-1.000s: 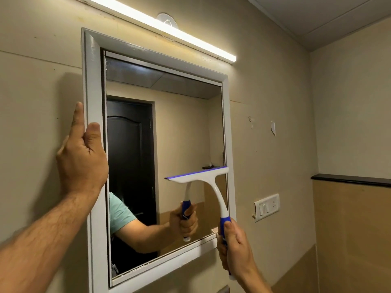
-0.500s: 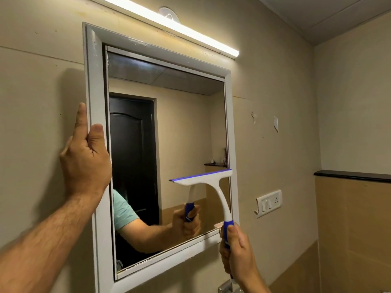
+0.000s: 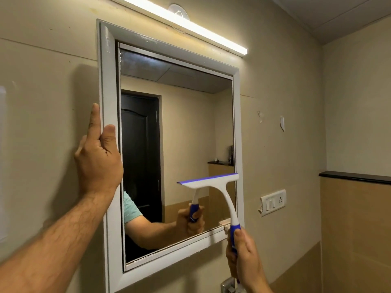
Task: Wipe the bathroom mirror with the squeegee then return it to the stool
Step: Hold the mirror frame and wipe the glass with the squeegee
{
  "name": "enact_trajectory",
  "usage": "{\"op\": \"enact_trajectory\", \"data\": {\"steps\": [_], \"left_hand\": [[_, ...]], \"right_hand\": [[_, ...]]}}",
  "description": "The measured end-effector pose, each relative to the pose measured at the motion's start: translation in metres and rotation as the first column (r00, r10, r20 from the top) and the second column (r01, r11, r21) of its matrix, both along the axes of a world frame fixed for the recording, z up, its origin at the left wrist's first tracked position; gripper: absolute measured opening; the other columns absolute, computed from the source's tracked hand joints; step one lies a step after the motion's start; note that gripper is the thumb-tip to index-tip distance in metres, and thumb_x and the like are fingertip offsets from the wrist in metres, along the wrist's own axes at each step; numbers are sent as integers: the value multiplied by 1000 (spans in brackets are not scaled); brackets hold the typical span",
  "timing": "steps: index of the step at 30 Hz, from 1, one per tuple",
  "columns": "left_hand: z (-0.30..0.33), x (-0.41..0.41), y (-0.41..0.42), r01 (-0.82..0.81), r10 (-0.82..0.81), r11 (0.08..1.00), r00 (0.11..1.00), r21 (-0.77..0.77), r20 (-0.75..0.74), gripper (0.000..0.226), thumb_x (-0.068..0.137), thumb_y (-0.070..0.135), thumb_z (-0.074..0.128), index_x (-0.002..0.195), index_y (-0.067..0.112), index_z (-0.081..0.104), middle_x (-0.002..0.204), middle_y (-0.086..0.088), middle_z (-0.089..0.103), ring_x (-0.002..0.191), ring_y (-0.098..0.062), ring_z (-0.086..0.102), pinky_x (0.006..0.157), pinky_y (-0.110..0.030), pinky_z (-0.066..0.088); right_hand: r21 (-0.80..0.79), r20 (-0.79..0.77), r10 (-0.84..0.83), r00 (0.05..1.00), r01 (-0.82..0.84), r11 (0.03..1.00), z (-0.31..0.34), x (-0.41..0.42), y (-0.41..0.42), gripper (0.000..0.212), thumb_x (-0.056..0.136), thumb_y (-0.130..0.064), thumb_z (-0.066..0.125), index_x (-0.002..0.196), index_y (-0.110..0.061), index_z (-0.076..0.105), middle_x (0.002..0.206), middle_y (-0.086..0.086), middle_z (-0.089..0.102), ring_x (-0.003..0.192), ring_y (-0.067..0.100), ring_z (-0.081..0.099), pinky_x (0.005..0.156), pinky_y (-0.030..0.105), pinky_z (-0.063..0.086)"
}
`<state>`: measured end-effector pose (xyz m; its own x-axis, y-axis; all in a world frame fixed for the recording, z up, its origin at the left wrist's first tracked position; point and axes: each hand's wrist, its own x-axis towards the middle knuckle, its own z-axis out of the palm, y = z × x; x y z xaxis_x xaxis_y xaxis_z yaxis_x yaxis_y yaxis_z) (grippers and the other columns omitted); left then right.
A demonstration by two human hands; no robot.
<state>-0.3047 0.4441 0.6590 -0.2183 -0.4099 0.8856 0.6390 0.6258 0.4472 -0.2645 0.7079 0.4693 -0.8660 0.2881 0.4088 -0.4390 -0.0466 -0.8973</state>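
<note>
The mirror (image 3: 186,127) hangs on the beige wall in a thick white frame (image 3: 108,85). My left hand (image 3: 98,157) grips the frame's left edge, thumb on the front, fingers behind. My right hand (image 3: 243,261) is closed around the blue grip of a white squeegee (image 3: 213,183). Its blue-edged blade lies level against the glass in the lower right part of the mirror, reaching the right frame edge. The glass reflects my arm, the squeegee and a dark door. The stool is out of view.
A lit tube light (image 3: 182,24) runs above the mirror. A white switch plate (image 3: 273,201) sits on the wall right of the frame. A dark ledge (image 3: 355,177) tops the tan tiles at right. A metal fitting (image 3: 228,285) shows below my right hand.
The squeegee blade has slid slightly down the glass on the right side. My left hand has stayed on the frame; my view has shifted a little.
</note>
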Motion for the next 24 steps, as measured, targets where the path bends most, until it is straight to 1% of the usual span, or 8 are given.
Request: {"op": "enact_trajectory", "data": {"steps": [3,6,10,13,15,18,21,24], "left_hand": [[-2,-3,-2,-8,8,1000,1000,-3,-1,48,101,43,33,148,40,24,117,-19,62,85,-40,54,74,-42,44],[-3,-4,-3,3,-3,1000,1000,-5,-1,48,101,42,33,148,40,24,116,-19,62,77,-32,51,73,-41,44],[-3,-5,-4,1,-1,1000,1000,-17,-5,48,102,41,34,149,39,24,111,-21,62,76,-33,50,70,-39,42],[-2,-9,-6,1,-1,1000,1000,-15,-4,48,101,42,33,149,40,23,95,-21,61,70,-22,41,68,-39,39],[-3,-11,-7,5,-6,1000,1000,-14,-12,48,101,43,33,148,41,23,91,-20,61,70,-21,41,67,-38,40],[-3,-13,-7,18,-18,1000,1000,-19,-20,49,101,45,32,148,42,21,86,-18,60,70,-22,44,66,-37,40],[-4,-11,-7,19,-19,1000,1000,-24,-23,48,101,44,32,148,42,22,93,-19,61,71,-25,48,67,-37,42],[-4,-8,-5,11,-12,999,999,-35,-36,48,102,39,35,149,37,25,121,-19,60,81,-35,55,72,-40,45]], "right_hand": [[4,20,6,1000,-6,1000,1,7,3,38,94,-41,40,93,-5,52,53,1,41,39,10,34,38,21,31],[48,-69,-51,996,54,997,31,6,6,40,90,-45,40,85,-6,49,53,1,41,39,10,34,37,23,31],[125,-146,-103,984,121,985,69,-6,9,36,99,-37,37,83,-9,52,55,-4,45,42,4,40,41,20,37],[116,-95,-59,994,70,991,61,-9,7,37,96,-41,38,83,-9,51,54,-4,46,41,6,41,41,21,37],[78,-43,-16,999,19,997,41,-6,6,42,90,-47,40,85,-6,49,54,0,44,40,10,37,39,23,34],[28,28,9,1000,-10,1000,10,1,4,42,93,-44,41,91,-3,51,54,2,43,39,11,35,37,21,33],[13,36,18,999,-19,1000,5,9,5,40,93,-43,43,89,-4,52,53,3,43,38,11,34,37,19,32],[58,-75,-4,997,8,998,33,9,12,45,91,-50,50,78,-7,52,56,7,47,39,15,38,39,22,33]]}}
